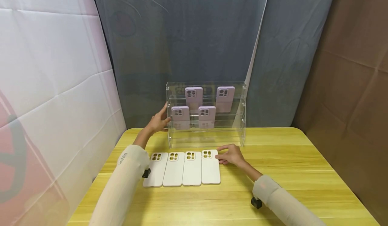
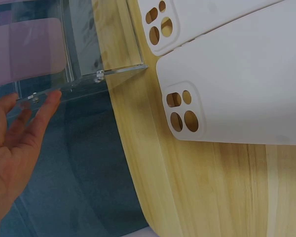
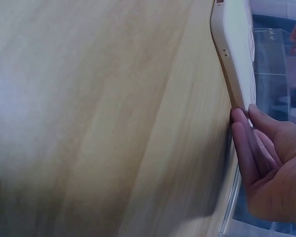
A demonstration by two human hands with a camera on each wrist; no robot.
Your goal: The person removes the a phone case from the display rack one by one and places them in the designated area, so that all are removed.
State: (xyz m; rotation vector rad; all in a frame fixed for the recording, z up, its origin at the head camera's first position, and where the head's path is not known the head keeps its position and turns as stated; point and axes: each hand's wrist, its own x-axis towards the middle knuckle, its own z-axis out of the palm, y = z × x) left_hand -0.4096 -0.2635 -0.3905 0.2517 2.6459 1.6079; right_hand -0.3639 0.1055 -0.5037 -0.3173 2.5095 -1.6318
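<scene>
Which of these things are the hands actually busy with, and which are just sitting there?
In hand:
- clear acrylic rack, its side touched by the left hand
- rightmost white phone case, its edge touched by the right hand

Just sitting:
- three other white cases in the row
- four purple cases on the rack's shelves
- yellow wooden table
- hanging backdrop cloths

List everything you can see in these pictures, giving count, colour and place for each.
White cases: four, white, flat in a row on the table's near half.
Purple cases: four, lilac, upright on the rack's shelves.
Rack: one, clear acrylic, at the table's back edge.
Table: one, yellow wood.
Backdrop: grey, white and brown cloth behind.
Left hand: touching the rack's left side.
Right hand: fingers against the rightmost white case's edge.
</scene>
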